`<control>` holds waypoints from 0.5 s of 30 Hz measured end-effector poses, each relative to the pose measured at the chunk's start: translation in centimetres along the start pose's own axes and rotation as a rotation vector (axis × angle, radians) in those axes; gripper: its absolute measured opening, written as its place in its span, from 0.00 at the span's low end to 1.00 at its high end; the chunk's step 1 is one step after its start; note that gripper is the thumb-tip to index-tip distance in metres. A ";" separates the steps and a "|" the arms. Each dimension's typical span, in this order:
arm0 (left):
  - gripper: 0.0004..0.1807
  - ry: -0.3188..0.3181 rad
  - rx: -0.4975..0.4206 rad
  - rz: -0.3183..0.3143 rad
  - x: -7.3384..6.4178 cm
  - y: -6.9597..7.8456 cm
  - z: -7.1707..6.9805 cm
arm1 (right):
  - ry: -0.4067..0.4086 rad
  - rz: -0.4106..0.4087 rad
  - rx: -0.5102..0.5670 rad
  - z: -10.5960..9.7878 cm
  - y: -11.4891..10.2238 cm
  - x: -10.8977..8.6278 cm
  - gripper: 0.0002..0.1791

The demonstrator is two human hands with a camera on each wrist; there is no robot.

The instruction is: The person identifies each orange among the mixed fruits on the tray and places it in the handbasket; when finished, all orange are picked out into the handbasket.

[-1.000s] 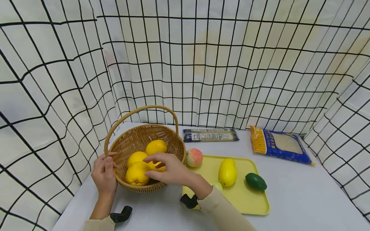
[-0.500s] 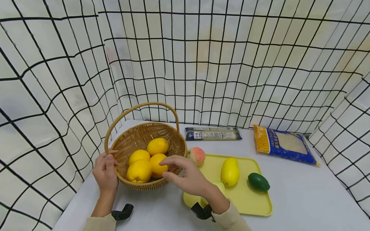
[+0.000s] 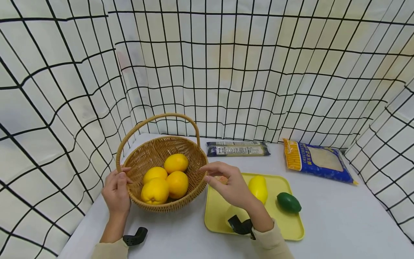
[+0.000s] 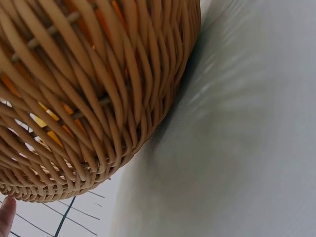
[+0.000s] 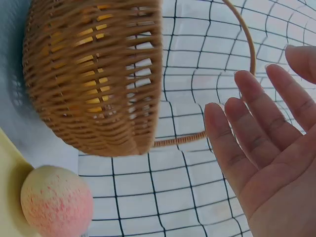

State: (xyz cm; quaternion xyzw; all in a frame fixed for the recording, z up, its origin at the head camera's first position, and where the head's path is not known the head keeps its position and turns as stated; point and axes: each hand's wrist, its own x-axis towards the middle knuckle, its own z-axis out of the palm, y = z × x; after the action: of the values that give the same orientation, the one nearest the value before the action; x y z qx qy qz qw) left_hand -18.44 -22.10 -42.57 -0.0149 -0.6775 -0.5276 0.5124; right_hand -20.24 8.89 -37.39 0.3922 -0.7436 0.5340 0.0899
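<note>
A wicker basket (image 3: 148,153) with an arched handle (image 3: 155,118) stands on the left of the table, holding several yellow-orange fruits (image 3: 155,190). My left hand (image 3: 115,192) grips its left rim by the base of the handle. Just off the right rim is my right hand (image 3: 233,185), fingers spread and nothing in them, as the right wrist view also shows. Below that hand, a pink-speckled peach (image 5: 57,201) sits at the tray's edge, partly covered in the head view. A yellow mango-shaped fruit (image 3: 258,187) lies behind the right wrist.
The yellow tray (image 3: 213,219) also bears a dark green fruit (image 3: 289,202). Farther back lie a dark slim packet (image 3: 238,149) and a blue-and-yellow pasta bag (image 3: 318,160). Black grid netting (image 3: 207,72) over white sheeting walls the table at the back and sides.
My right hand has drawn out from over the fruits in the basket, moving right past its rim to above the tray. My left hand keeps its grip on the basket.
</note>
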 end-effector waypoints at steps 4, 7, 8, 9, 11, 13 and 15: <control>0.19 -0.013 0.003 0.027 0.1 0.1 0.0 | 0.052 0.044 -0.010 -1.2 0.0 -0.2 0.14; 0.16 0.011 -0.004 0.065 0.3 0.5 0.0 | 0.090 0.047 -0.011 -1.9 0.1 -0.3 0.15; 0.16 0.030 -0.012 0.076 0.4 0.7 -0.1 | 0.098 0.042 -0.010 -2.1 0.1 -0.3 0.15; 0.16 0.055 -0.025 0.092 0.6 1.0 0.0 | 0.104 0.039 -0.010 -2.3 0.1 -0.3 0.15; 0.18 0.131 -0.063 0.130 0.8 1.8 0.1 | 0.107 0.037 -0.012 -2.6 -0.1 -0.4 0.15; 0.20 0.214 -0.119 0.184 1.1 2.8 0.5 | 0.111 0.033 -0.018 -3.0 -0.3 -0.4 0.15; 0.21 0.290 -0.191 0.254 1.2 4.0 1.2 | 0.125 0.040 -0.036 -3.3 -0.4 -0.6 0.15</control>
State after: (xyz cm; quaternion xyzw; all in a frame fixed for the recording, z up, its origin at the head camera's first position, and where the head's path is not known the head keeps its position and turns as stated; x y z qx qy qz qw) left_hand -17.56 -20.11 -38.79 -0.0723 -0.5362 -0.5172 0.6631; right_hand -20.50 12.01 -36.01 0.3417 -0.7536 0.5457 0.1323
